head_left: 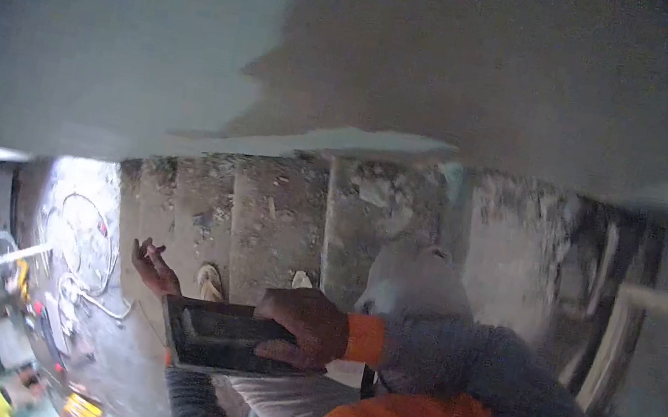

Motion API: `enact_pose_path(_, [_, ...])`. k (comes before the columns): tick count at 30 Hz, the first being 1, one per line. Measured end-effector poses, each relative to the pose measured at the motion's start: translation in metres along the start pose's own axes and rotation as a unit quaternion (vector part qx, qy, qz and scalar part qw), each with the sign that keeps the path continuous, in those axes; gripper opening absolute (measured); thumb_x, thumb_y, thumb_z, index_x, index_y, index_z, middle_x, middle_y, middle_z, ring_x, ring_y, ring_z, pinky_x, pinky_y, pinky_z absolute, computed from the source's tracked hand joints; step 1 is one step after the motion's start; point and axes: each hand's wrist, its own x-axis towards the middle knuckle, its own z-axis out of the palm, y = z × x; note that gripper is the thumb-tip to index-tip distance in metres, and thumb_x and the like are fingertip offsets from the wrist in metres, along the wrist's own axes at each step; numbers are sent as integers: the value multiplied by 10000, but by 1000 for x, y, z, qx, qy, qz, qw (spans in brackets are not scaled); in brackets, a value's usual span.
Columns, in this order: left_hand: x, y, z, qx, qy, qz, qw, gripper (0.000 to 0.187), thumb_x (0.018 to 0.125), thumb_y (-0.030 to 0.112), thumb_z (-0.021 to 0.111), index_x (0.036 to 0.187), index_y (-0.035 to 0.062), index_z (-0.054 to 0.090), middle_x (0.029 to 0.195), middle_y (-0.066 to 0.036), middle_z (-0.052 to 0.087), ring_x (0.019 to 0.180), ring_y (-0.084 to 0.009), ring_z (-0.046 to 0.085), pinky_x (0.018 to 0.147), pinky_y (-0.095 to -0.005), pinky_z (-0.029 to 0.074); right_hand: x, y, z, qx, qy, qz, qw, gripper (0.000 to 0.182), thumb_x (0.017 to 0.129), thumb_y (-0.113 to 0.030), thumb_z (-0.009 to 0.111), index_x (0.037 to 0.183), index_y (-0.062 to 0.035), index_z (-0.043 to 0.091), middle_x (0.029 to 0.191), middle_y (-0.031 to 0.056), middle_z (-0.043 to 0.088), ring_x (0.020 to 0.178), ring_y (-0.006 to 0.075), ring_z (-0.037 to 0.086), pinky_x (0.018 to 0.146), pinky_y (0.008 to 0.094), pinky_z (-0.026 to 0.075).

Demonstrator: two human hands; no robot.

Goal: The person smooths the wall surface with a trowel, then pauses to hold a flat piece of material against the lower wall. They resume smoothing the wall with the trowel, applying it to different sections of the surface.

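- Dark rectangular pan [226,340]: in front of torso, below plastered wall [157,43].
- Right hand [306,329]: fingers bent over pan's right end, gripping.
- Left hand [154,264]: fingers loosely open, nothing held; beyond pan's left corner.
- 2 shoes [210,283]: on debris-strewn floor [273,225].

The right hand [299,328] holds the right end of a dark, rectangular, shallow tray-like object [217,338]. The left hand [156,266] extends beyond its opposite end, fingers partly curled. A smooth, grey-green wall surface [131,39] adjoins the dirty, debris-strewn floor [280,208].
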Motion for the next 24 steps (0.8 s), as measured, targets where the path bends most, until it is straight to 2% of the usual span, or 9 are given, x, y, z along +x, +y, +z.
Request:
enact_pose_path(7, [-76, 29, -84, 14, 196, 23, 980, 442, 933, 234, 461, 1288, 1, 342, 1010, -124, 527, 763, -168, 543, 682, -282, 470, -59, -19, -24, 43, -22, -58, 997, 386, 761, -298, 644, 992, -15, 521, 810, 170, 549, 731, 354, 562, 644, 418, 441])
enact_pose_path(10, [-125, 47, -87, 15, 216, -54, 975, 450, 929, 249, 469, 1288, 6, 344, 996, -114, 524, 729, -152, 541, 640, -270, 466, -79, -36, -58, -14, 83, -75, 994, 369, 731, -257, 656, 985, -21, 529, 828, 170, 549, 757, 343, 559, 668, 422, 442])
enact_pose_path(13, [-127, 42, -79, -1, 232, -27, 972, 480, 917, 271, 491, 1294, 19, 335, 986, -105, 520, 658, -138, 533, 597, -263, 455, -94, -47, -120, -120, 252, -156, 947, 359, 665, -183, 676, 951, -24, 527, 868, 161, 534, 818, 327, 538, 730, 427, 434])
enact_pose_path(15, [-116, 66, -75, -9, 225, -5, 974, 492, 913, 280, 497, 1297, 22, 331, 984, -104, 519, 642, -138, 530, 590, -264, 453, -108, -78, -197, -246, 356, -220, 874, 343, 631, -140, 658, 924, -29, 518, 888, 127, 526, 832, 303, 511, 845, 417, 401])
enact_pose_path(17, [-104, 68, -68, -45, 222, 35, 973, 504, 909, 290, 503, 1299, 23, 329, 982, -104, 517, 635, -140, 529, 588, -265, 450, -124, -109, -271, -351, 473, -257, 766, 272, 680, -119, 626, 910, -40, 505, 848, 96, 497, 811, 264, 488, 824, 415, 393])
enact_pose_path(18, [-102, 75, -61, -45, 226, 50, 972, 505, 908, 289, 504, 1301, 24, 327, 980, -105, 519, 628, -140, 528, 585, -267, 448, -128, -147, -307, -434, 461, -305, 711, 228, 839, -183, 561, 972, -14, 487, 894, 97, 485, 789, 216, 501, 720, 342, 430])
enact_pose_path(19, [-97, 88, -53, -47, 229, 64, 970, 507, 907, 288, 505, 1303, 25, 325, 978, -106, 521, 621, -141, 526, 582, -268, 446, -132, -168, -337, -395, 516, -278, 707, 221, 845, -181, 589, 963, -10, 514, 880, 97, 507, 770, 214, 509, 710, 332, 434])
enact_pose_path(21, [-89, 117, -44, -15, 233, 41, 972, 499, 907, 262, 507, 1306, 27, 321, 973, -111, 527, 619, -139, 522, 582, -273, 441, -126, -242, -375, -515, 583, -259, 573, 242, 788, -168, 661, 943, -24, 544, 865, 103, 529, 778, 229, 505, 706, 332, 429])
enact_pose_path(24, [-88, 134, -30, -1, 186, 30, 982, 479, 908, 226, 505, 1304, 29, 324, 966, -110, 533, 641, -138, 522, 592, -277, 443, -121, -299, -427, -630, 563, -303, 441, 328, 793, -277, 674, 974, -24, 569, 888, 139, 563, 793, 281, 540, 708, 366, 444])
